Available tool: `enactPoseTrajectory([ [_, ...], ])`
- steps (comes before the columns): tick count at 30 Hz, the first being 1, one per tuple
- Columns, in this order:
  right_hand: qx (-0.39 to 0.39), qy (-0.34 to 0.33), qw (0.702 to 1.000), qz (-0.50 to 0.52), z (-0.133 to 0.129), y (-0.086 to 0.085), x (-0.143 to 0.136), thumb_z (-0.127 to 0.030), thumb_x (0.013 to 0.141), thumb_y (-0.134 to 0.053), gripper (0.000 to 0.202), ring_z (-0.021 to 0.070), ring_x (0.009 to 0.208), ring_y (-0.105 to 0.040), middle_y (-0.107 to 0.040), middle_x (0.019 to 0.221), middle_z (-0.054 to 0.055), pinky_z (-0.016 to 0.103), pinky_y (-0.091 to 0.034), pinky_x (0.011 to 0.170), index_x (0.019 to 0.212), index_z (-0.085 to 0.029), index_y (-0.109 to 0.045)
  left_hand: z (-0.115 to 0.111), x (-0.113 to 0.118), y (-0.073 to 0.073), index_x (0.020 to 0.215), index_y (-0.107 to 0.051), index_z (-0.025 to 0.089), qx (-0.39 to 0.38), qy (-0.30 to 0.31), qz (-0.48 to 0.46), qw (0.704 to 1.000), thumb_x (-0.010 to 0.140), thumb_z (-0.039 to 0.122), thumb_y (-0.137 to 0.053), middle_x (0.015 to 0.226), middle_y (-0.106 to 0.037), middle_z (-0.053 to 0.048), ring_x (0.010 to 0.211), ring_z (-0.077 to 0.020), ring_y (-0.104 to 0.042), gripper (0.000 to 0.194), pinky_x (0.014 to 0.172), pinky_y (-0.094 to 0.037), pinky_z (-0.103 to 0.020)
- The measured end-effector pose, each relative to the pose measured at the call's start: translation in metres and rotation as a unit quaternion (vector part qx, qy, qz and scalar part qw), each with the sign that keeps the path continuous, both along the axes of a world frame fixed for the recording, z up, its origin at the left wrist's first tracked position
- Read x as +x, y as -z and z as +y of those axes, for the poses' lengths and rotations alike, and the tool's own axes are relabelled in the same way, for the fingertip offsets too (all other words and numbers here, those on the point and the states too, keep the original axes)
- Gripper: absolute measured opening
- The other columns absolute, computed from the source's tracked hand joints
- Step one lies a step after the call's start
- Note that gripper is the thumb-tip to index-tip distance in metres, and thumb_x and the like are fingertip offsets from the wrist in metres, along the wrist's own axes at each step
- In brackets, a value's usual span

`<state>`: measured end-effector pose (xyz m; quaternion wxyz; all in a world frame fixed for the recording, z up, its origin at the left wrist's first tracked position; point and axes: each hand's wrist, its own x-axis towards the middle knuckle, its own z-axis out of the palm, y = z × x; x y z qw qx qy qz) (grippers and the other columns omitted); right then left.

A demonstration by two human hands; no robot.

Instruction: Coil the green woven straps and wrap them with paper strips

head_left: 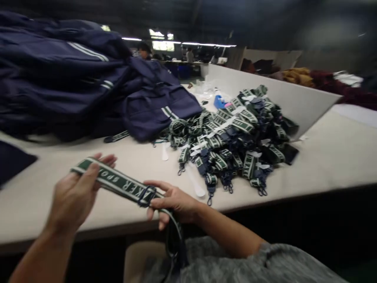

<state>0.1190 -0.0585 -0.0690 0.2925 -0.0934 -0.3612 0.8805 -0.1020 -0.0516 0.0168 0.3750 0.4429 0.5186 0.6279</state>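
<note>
A green webbing strap with white edges and white lettering point(120, 183) stretches between my two hands above the front of the table. My left hand point(77, 188) pinches its looped end, thumb on top and fingers behind. Around the strap near its dark buckle slider point(146, 195) my right hand point(172, 202) is closed, thumb and forefinger beside the slider. From there the rest of the strap hangs down toward my lap, and its lower end is dark and hard to make out. Just beyond my right hand lies a heap of similar straps point(235, 129) with dark hooks.
Navy bags with white stripes point(64, 74) are piled at the left on the pale table point(132, 157). A white panel point(273, 90) stands behind the strap heap. A blue object point(219, 101) sits near it. Brown and maroon cloth lies at the far right; people appear in the background.
</note>
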Motion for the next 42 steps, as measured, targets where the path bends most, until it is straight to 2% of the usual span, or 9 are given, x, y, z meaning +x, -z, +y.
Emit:
enactPoseTrajectory([
  [3,-0.035,-0.011,0.999,-0.007,0.001,0.009,-0.011,-0.037,0.072,-0.088,0.061,0.0074,0.048,-0.058,-0.072,0.077,0.004,0.025,-0.058,0.056,0.121,-0.017,-0.057,-0.010,-0.004,0.000,0.129,-0.059,0.010,0.016,-0.023,-0.013,1.000,0.087,0.034,-0.074,0.124,-0.069,-0.015,0.116,-0.0263,-0.065,0.050,0.116,-0.040,-0.046],
  [7,-0.075,-0.060,0.995,-0.038,0.001,0.012,-0.020,-0.044,0.068,-0.089,0.049,0.0098,0.052,-0.063,-0.071,0.073,0.005,0.024,-0.059,0.058,0.089,-0.013,-0.058,-0.012,-0.011,-0.005,0.129,-0.060,0.008,0.034,-0.039,0.008,0.999,0.087,0.031,-0.074,0.120,-0.071,-0.015,0.112,-0.0260,-0.067,0.049,0.115,-0.040,-0.049],
  [14,-0.090,-0.087,0.991,-0.036,0.008,0.012,-0.025,-0.050,0.067,-0.088,0.053,0.0150,0.070,-0.072,-0.074,0.084,0.011,0.024,-0.059,0.067,0.088,-0.011,-0.059,-0.006,-0.025,-0.016,0.106,-0.065,0.005,0.072,-0.107,-0.009,0.992,0.091,0.019,-0.065,0.096,-0.076,-0.009,0.097,-0.0252,-0.072,0.020,0.109,-0.046,-0.053],
  [18,-0.067,-0.069,0.995,-0.034,0.008,0.011,-0.024,-0.048,0.069,-0.087,0.050,0.0148,0.071,-0.072,-0.075,0.087,0.010,0.022,-0.058,0.065,0.086,-0.011,-0.058,0.006,-0.032,-0.018,0.095,-0.063,0.006,0.006,-0.142,-0.063,0.988,0.093,0.014,-0.057,0.086,-0.075,-0.008,0.090,-0.0236,-0.072,0.011,0.108,-0.047,-0.052],
  [27,-0.076,-0.006,0.997,-0.012,0.005,-0.002,-0.013,-0.037,0.067,-0.090,0.047,0.0191,0.080,-0.075,-0.076,0.090,0.014,0.027,-0.057,0.077,0.076,-0.014,-0.051,0.008,-0.041,0.013,0.093,-0.066,0.005,-0.156,-0.085,-0.112,0.978,0.095,0.017,-0.053,0.091,-0.074,-0.011,0.101,-0.0203,-0.068,0.018,0.110,-0.043,-0.037],
  [32,-0.058,-0.004,0.998,0.014,0.005,-0.001,-0.010,-0.032,0.065,-0.090,0.049,0.0203,0.082,-0.075,-0.076,0.093,0.015,0.027,-0.057,0.079,0.068,-0.015,-0.045,0.000,-0.047,0.036,0.096,-0.069,0.007,-0.162,-0.038,-0.050,0.985,0.094,0.027,-0.060,0.096,-0.075,-0.012,0.097,-0.0210,-0.068,0.022,0.098,-0.051,-0.033],
  [38,0.020,-0.002,1.000,0.019,-0.004,-0.014,0.003,-0.037,0.072,-0.086,0.049,0.0201,0.079,-0.075,-0.075,0.091,0.014,0.028,-0.057,0.073,0.065,-0.016,-0.042,-0.024,-0.076,0.044,0.067,-0.070,0.013,-0.262,-0.049,0.165,0.949,0.078,0.057,-0.073,0.060,-0.067,-0.009,0.055,-0.0202,-0.062,0.045,0.050,-0.051,-0.027],
  [40,0.077,-0.017,0.997,0.015,-0.007,-0.026,0.011,-0.038,0.077,-0.081,0.048,0.0198,0.079,-0.074,-0.074,0.091,0.014,0.027,-0.056,0.072,0.065,-0.016,-0.041,-0.039,-0.073,0.037,0.073,-0.073,0.018,-0.207,-0.060,0.245,0.945,0.069,0.057,-0.080,0.067,-0.070,-0.007,0.061,-0.0216,-0.064,0.039,0.054,-0.054,-0.026],
  [42,0.112,-0.037,0.993,0.004,-0.008,-0.041,0.017,-0.041,0.079,-0.079,0.049,0.0188,0.074,-0.073,-0.072,0.085,0.011,0.026,-0.054,0.068,0.065,-0.017,-0.039,-0.053,-0.055,0.027,0.109,-0.073,0.031,-0.118,-0.001,0.254,0.960,0.059,0.047,-0.089,0.106,-0.075,-0.006,0.098,-0.0291,-0.069,0.055,0.081,-0.060,-0.033],
])
